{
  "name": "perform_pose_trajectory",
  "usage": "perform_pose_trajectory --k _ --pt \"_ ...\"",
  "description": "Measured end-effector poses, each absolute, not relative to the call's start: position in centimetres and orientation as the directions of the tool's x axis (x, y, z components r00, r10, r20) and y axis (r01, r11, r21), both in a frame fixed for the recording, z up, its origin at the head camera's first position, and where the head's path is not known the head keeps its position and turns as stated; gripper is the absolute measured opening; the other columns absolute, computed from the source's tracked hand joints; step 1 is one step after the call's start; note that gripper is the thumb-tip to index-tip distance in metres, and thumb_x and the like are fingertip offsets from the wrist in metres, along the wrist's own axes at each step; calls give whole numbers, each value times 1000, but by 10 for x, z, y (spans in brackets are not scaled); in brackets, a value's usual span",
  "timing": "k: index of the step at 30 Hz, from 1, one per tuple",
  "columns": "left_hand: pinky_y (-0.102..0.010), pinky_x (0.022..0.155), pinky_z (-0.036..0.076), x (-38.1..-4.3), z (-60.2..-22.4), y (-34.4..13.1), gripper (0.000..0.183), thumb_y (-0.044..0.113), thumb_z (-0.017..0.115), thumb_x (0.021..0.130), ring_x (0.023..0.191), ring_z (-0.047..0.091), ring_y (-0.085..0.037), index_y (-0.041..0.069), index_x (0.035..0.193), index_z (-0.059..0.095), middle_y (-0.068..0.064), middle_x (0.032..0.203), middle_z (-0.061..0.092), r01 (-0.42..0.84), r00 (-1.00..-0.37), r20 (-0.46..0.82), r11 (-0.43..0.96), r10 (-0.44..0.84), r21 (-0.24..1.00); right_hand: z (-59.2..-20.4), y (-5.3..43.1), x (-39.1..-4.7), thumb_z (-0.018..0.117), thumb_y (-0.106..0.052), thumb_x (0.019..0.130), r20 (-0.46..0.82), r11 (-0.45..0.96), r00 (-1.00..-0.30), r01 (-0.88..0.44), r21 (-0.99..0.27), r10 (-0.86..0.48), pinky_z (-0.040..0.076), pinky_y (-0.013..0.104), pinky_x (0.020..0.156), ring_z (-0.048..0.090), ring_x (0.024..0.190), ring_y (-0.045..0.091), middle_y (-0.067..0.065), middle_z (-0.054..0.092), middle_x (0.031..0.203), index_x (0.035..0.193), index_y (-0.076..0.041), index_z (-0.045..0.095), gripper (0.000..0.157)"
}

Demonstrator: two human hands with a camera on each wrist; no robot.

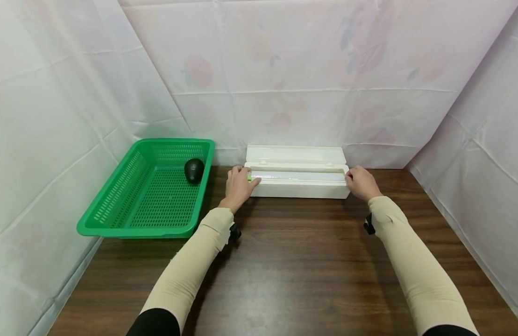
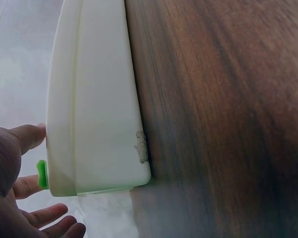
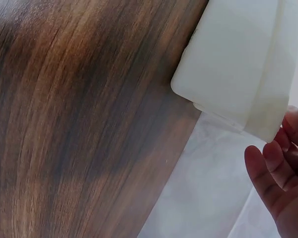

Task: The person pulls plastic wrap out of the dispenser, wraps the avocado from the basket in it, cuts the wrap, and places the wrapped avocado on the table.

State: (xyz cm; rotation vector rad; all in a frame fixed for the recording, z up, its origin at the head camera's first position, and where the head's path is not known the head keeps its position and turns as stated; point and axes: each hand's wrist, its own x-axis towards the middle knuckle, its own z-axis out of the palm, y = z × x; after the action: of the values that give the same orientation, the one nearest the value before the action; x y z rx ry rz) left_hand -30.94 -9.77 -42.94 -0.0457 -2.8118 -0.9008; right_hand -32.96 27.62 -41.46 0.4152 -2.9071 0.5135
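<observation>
A long white cling film dispenser (image 1: 301, 189) stands on the table with its hinged lid (image 1: 295, 153) tipped back. Inside lies a pale, shiny roll of film (image 1: 298, 176). My left hand (image 1: 237, 186) is at its left end, thumb touching the upper front edge and the other fingers loosely spread beside a small green tab (image 2: 42, 174). At the opposite end, my right hand (image 1: 361, 182) pinches the upper corner between thumb and curled fingers (image 3: 273, 157). Whether it also holds the film's edge cannot be seen.
Left of the dispenser sits a green plastic basket (image 1: 195, 210) with slotted sides. A dark, oval avocado-like item (image 1: 194, 171) lies inside it by the right wall. Pale printed cloth (image 1: 284, 70) hangs behind the brown wooden table (image 1: 292, 266) and along its sides.
</observation>
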Motion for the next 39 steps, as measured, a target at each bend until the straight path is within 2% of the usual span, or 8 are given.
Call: perform_pose_trajectory --k 7,11,18,26,34,39 --pt "-50 107 40 -310 -428 -98 51 40 64 94 132 40 -38 8 133 58 -19 142 45 96 -982 189 815 -17 571 -414 277 -329 39 -6 99 183 890 -958 -275 -363 -222 44 50 78 52 87 36 25 54 97 95 8 58 24" --pt "-50 107 40 -311 -427 -98 47 37 64 94 131 40 -38 8 131 59 -18 140 46 101 -981 196 820 -14 564 -412 278 -328 48 -8 98 189 874 -959 -272 -403 -211 45 50 80 54 89 36 25 57 100 99 9 63 23" --pt "-50 107 40 -314 -426 -99 38 31 63 95 132 40 -38 11 127 64 -18 141 47 111 -980 201 833 0 543 -409 282 -330 59 -11 95 141 877 -954 -299 -376 -265 44 45 75 53 85 32 22 58 95 108 8 70 25" --pt "-51 105 41 -315 -425 -99 33 29 59 96 130 41 -38 11 123 68 -18 141 47 99 -983 181 834 -1 543 -408 280 -332 61 -9 94 121 885 -955 -296 -359 -270 46 47 78 55 86 33 22 59 95 100 7 72 21" --pt "-50 103 42 -320 -427 -103 26 28 56 97 128 43 -38 13 107 74 -16 139 51 83 -979 199 843 -29 531 -412 274 -335 51 -9 96 174 901 -946 -316 -297 -275 47 50 79 56 86 36 25 59 97 100 10 70 27" --pt "-48 102 44 -321 -426 -101 23 25 57 98 126 46 -37 11 99 75 -17 137 54 107 -974 227 851 -14 514 -414 273 -333 50 -8 97 191 904 -944 -315 -289 -268 47 50 79 57 87 37 24 58 96 100 11 69 27"
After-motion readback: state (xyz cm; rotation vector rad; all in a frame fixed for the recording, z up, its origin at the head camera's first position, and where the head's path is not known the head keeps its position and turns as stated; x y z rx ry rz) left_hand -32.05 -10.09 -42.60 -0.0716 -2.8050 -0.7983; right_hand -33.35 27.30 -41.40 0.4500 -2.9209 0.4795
